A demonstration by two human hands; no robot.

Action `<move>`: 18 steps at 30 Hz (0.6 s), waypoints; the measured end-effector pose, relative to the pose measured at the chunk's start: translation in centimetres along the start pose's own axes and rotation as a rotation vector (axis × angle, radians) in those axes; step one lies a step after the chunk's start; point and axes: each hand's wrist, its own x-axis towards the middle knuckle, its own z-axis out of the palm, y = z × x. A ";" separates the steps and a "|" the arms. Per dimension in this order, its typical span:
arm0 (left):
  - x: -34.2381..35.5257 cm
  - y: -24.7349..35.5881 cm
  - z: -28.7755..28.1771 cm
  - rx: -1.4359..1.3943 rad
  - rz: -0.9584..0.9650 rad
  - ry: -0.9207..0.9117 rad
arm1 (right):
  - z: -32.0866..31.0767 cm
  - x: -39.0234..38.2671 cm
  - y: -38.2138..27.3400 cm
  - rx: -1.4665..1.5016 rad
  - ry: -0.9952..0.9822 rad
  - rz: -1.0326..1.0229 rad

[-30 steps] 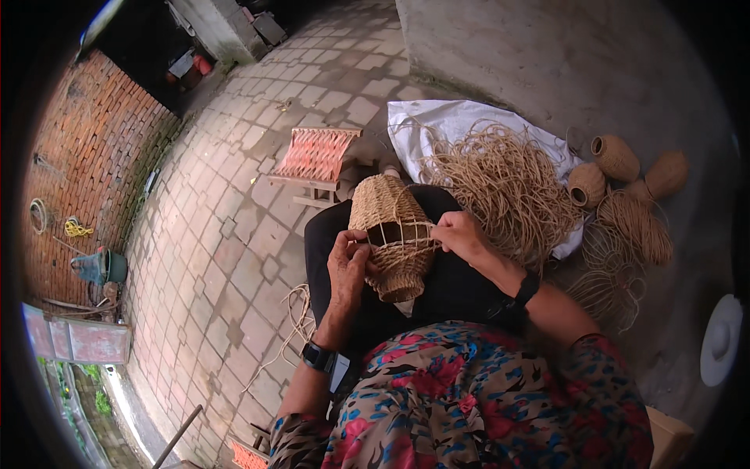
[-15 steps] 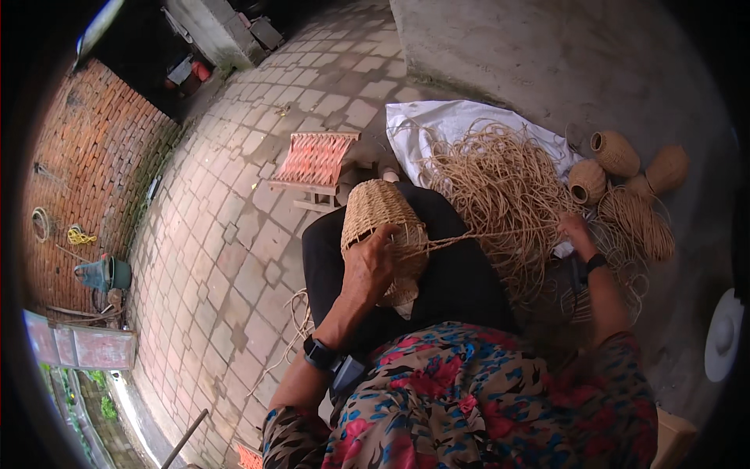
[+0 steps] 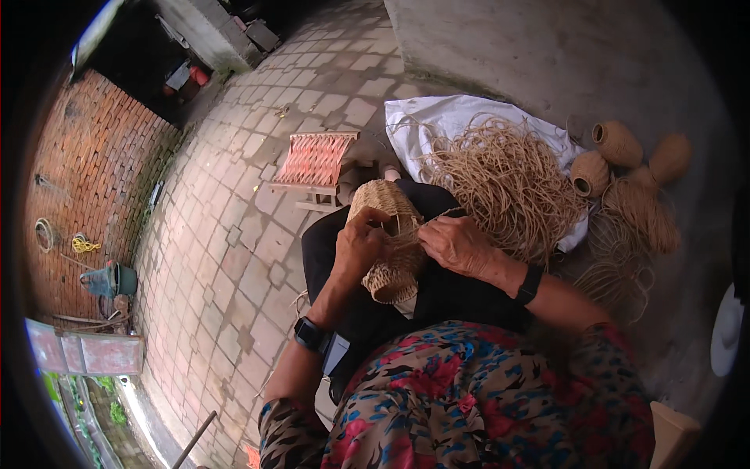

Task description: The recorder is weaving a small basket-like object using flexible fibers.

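A woven straw basket (image 3: 391, 279), narrow and vase-shaped, lies tilted across my dark-trousered lap. My left hand (image 3: 363, 248) grips its left side, fingers curled over the middle. Close against the basket's right side, my right hand (image 3: 455, 244) pinches a thin twisted straw cord (image 3: 406, 237). A short end of the cord sticks out above the right knuckles. Just right of my knees, a big tangled heap of straw cord (image 3: 504, 187) rests on a white sheet (image 3: 414, 125). Where my left fingertips meet the weave is partly hidden.
Several finished woven vases (image 3: 617, 144) lie at the far right beside a bundle of cord (image 3: 648, 223) and an open-ribbed basket frame (image 3: 613, 270). Ahead stands a low stool with a red woven seat (image 3: 316, 162). A concrete wall (image 3: 547, 55) bounds the back right.
My right hand has come in from far right, where it held the cord stretched taut, to the basket. The basket has turned slightly, its lower mouth now showing more.
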 end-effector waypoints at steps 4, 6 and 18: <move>1.1 -0.5 -1.8 -0.502 -0.159 0.025 | -1.5 1.0 -4.0 0.410 -0.271 0.127; 1.5 -1.0 -2.4 -0.547 -0.130 0.069 | -2.0 0.8 -5.5 0.561 -0.408 -0.054; -1.0 -1.2 0.3 -0.633 0.057 0.243 | -0.9 1.3 2.6 0.857 -0.030 0.895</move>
